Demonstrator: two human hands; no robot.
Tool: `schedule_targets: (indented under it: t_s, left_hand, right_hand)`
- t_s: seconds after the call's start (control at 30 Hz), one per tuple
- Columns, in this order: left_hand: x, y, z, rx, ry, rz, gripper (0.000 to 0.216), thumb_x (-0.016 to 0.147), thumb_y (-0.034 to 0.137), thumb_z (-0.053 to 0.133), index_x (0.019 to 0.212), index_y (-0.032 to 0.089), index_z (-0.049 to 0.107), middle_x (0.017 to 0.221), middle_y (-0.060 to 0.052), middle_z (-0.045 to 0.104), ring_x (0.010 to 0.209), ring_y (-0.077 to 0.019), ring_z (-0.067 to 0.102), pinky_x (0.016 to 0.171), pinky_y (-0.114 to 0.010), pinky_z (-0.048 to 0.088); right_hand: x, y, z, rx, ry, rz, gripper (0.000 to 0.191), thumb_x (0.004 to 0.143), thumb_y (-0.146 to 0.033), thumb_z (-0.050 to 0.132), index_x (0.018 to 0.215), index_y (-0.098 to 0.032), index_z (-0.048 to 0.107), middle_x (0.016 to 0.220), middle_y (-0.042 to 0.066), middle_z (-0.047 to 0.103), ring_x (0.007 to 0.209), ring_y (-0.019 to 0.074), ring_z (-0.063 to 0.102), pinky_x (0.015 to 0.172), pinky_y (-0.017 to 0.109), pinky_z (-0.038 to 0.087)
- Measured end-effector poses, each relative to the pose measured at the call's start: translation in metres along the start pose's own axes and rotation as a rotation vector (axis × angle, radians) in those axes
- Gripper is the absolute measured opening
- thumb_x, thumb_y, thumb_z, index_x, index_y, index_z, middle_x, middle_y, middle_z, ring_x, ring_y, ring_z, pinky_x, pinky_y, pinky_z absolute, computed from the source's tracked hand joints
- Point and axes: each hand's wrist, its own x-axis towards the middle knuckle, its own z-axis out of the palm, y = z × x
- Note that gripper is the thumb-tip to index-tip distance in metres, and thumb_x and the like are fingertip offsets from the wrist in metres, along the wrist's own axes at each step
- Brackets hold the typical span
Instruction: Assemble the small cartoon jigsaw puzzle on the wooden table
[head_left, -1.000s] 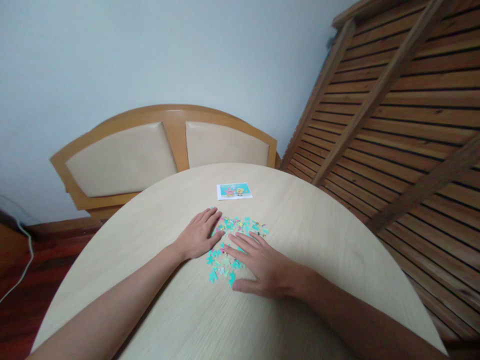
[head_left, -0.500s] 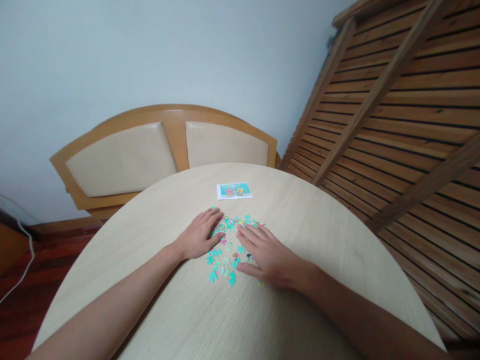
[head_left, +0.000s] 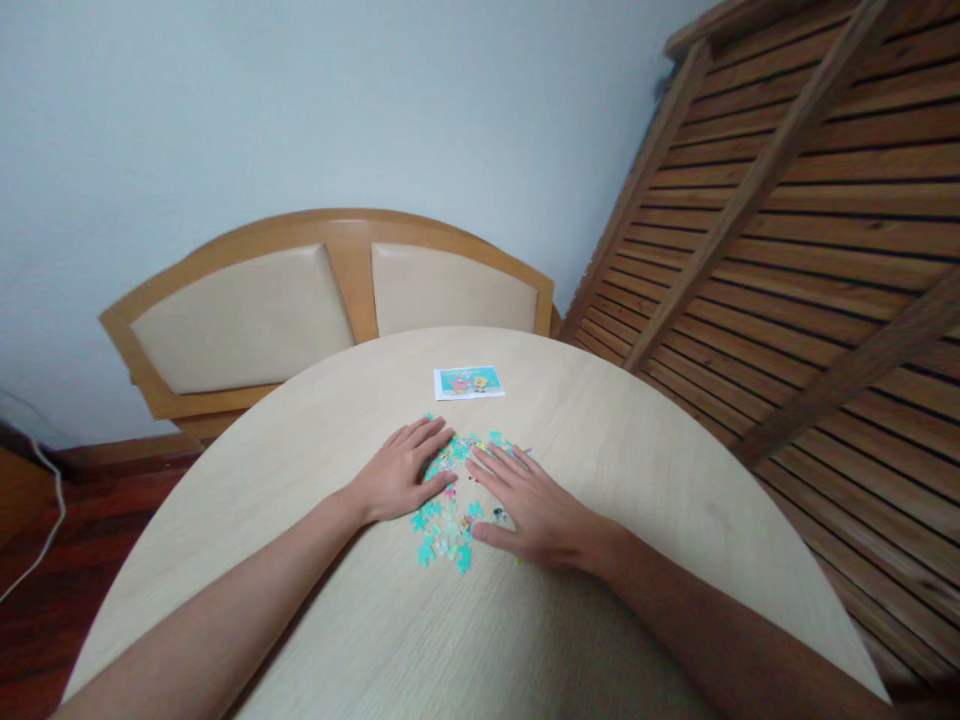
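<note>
A heap of small turquoise, pink and yellow puzzle pieces [head_left: 448, 520] lies in the middle of a round pale wooden table [head_left: 300, 460]. My left hand [head_left: 401, 470] rests flat on the left side of the heap, fingers stretched out. My right hand [head_left: 529, 505] lies flat on the right side of the heap, fingers spread over several pieces. Neither hand grips anything. Behind the heap sits a small picture card [head_left: 469, 382] with cartoon figures on a turquoise ground.
A wooden headboard with two beige padded panels [head_left: 330, 300] leans against the pale wall behind the table. A slatted wooden frame [head_left: 787, 250] stands tilted at the right. A white cable [head_left: 45, 520] runs over the dark red floor at the left.
My right hand has slid up and to the right over the heap, covering more of its right side. Pieces shifted under it. My left hand has edged slightly further onto the pieces.
</note>
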Motion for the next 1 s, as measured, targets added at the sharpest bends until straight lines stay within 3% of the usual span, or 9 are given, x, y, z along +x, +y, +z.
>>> schedule_targets:
  t_s: [0.33, 0.5, 0.7, 0.83, 1.0]
  left_hand:
    - [0.0, 0.018, -0.01, -0.005, -0.061, 0.201, 0.055, 0.1, 0.054, 0.046, 0.149, 0.027, 0.046, 0.158, -0.009, 0.039, 0.145, -0.0347, 0.036, 0.116, -0.059, 0.031]
    - [-0.001, 0.023, -0.015, -0.056, -0.047, 0.323, 0.047, 0.098, 0.048, 0.052, 0.139, 0.028, 0.057, 0.152, -0.009, 0.047, 0.14, -0.0333, 0.042, 0.113, -0.057, 0.035]
    - [-0.001, 0.03, -0.019, -0.134, -0.043, 0.454, 0.041, 0.095, 0.043, 0.056, 0.13, 0.025, 0.064, 0.139, -0.01, 0.059, 0.126, -0.0288, 0.054, 0.111, -0.05, 0.039]
    - [-0.001, 0.033, -0.018, -0.132, -0.053, 0.466, 0.043, 0.094, 0.043, 0.056, 0.133, 0.024, 0.061, 0.134, -0.01, 0.061, 0.121, -0.0285, 0.056, 0.107, -0.049, 0.042]
    - [0.0, 0.031, -0.015, -0.054, -0.03, 0.376, 0.04, 0.101, 0.042, 0.048, 0.133, 0.022, 0.06, 0.138, -0.011, 0.058, 0.126, -0.0296, 0.053, 0.111, -0.051, 0.038]
  right_hand:
    - [0.002, 0.024, 0.004, -0.023, 0.107, 0.142, 0.076, 0.098, -0.066, 0.034, 0.155, -0.015, 0.035, 0.162, 0.012, 0.031, 0.151, 0.0311, 0.025, 0.123, 0.055, 0.018]
    - [0.004, 0.029, 0.004, -0.041, 0.177, 0.138, 0.073, 0.097, -0.063, 0.042, 0.152, -0.015, 0.041, 0.156, 0.014, 0.042, 0.147, 0.0313, 0.031, 0.121, 0.054, 0.022]
    - [0.005, 0.045, 0.004, -0.096, 0.292, 0.246, 0.059, 0.1, -0.051, 0.041, 0.145, -0.014, 0.047, 0.147, 0.016, 0.051, 0.138, 0.031, 0.045, 0.117, 0.052, 0.031]
    - [0.006, 0.059, 0.006, -0.123, 0.337, 0.364, 0.057, 0.101, -0.049, 0.038, 0.141, -0.009, 0.052, 0.144, 0.02, 0.052, 0.134, 0.0325, 0.049, 0.114, 0.048, 0.037]
    - [0.006, 0.07, 0.01, -0.13, 0.308, 0.44, 0.067, 0.101, -0.053, 0.035, 0.144, -0.004, 0.048, 0.155, 0.025, 0.038, 0.145, 0.0352, 0.036, 0.119, 0.049, 0.03]
